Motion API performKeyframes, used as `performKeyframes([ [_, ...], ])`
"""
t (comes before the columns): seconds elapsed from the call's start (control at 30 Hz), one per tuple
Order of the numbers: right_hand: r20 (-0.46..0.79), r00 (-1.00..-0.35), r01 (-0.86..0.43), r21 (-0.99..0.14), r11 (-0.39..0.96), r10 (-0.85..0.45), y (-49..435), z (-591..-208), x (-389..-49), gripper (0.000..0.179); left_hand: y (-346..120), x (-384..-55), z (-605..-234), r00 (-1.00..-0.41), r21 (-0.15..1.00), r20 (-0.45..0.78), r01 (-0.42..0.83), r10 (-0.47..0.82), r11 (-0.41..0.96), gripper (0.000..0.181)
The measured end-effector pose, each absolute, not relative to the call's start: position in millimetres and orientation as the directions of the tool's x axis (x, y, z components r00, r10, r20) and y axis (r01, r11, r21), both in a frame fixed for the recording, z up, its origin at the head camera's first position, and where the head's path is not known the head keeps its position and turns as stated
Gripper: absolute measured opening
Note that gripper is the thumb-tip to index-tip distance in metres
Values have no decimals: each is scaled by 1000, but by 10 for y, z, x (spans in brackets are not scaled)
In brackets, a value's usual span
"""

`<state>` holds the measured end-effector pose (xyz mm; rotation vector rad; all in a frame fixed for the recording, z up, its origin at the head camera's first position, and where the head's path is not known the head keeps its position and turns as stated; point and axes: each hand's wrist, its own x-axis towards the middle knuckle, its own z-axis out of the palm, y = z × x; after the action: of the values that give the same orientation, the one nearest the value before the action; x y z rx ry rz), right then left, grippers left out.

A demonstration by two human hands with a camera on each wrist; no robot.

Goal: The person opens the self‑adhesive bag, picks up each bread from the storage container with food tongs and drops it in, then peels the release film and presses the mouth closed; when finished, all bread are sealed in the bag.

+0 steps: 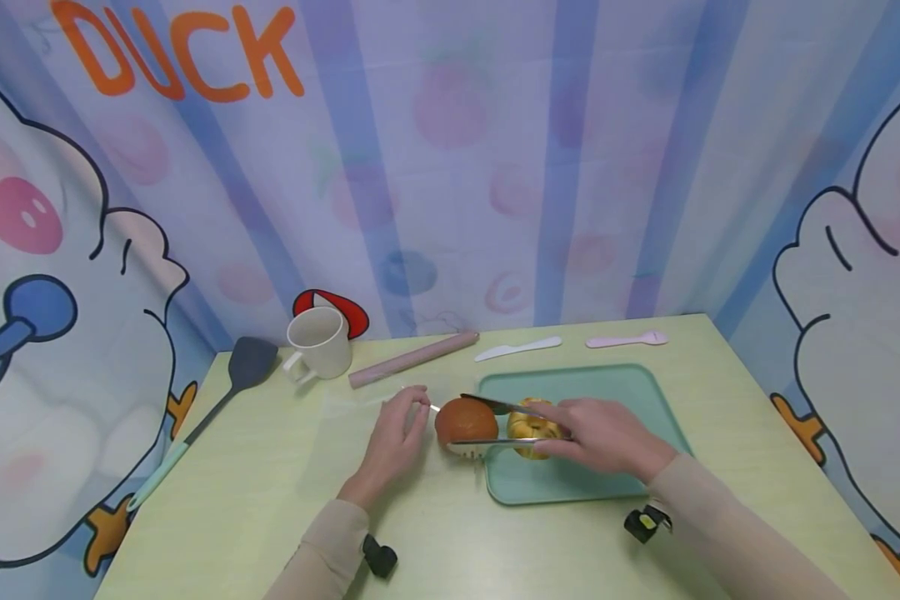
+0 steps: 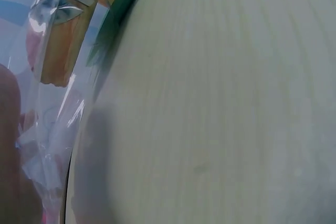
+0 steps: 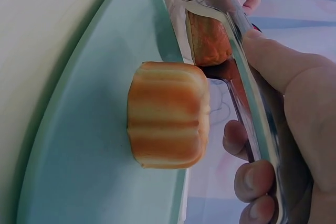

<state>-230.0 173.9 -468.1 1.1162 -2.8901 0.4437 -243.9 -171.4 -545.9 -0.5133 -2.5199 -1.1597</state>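
Observation:
My right hand point(image 1: 596, 435) grips metal food tongs point(image 3: 252, 77) with a forked end. Between the tongs' tips is a round brown bread bun point(image 1: 465, 423), just past the left edge of the green tray point(image 1: 607, 483). My left hand point(image 1: 392, 437) is left of the bun and holds a clear plastic bag point(image 2: 47, 150). In the left wrist view, the bag surrounds the fork tip and the bun point(image 2: 63, 51). A golden, ridged bread roll point(image 3: 168, 116) sits on the tray beneath the tongs. The left fingertips are partly hidden.
Along the back stand a white mug point(image 1: 319, 343), a pinkish rolled tube point(image 1: 412, 360), a white plastic knife point(image 1: 517, 348) and a pink utensil point(image 1: 626, 339). A dark-headed spatula point(image 1: 251, 364) lies at the left. A printed curtain point(image 1: 465, 167) hangs behind the table.

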Motion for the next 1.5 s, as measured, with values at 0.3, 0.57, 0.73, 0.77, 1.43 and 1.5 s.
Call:
performKeyframes([
  [0.3,85,-744,-660,-254,707,-663,1677,-4631,-2350,61,-1697,-2390,-5445,-885,642,414,449,212,621,12],
  [0.57,70,-746,-657,-232,717,-662,1673,-4590,-2391,62,-1710,-2364,-5422,-886,618,412,443,212,649,13],
  [0.73,62,-743,-662,-214,718,-666,1665,-4580,-2397,63,-1709,-2373,-5441,-854,570,472,486,220,663,12],
  [0.77,61,-742,-663,-211,718,-667,1661,-4576,-2397,63,-1709,-2374,-5448,-848,561,481,492,221,666,12],
  [1.43,31,-694,-711,-183,679,-719,1559,-4549,-2441,60,-1661,-2374,-5457,-868,605,452,466,204,646,11],
  [1.5,37,-685,-721,-180,670,-727,1538,-4535,-2451,61,-1652,-2374,-5453,-864,607,457,477,213,636,12],
])
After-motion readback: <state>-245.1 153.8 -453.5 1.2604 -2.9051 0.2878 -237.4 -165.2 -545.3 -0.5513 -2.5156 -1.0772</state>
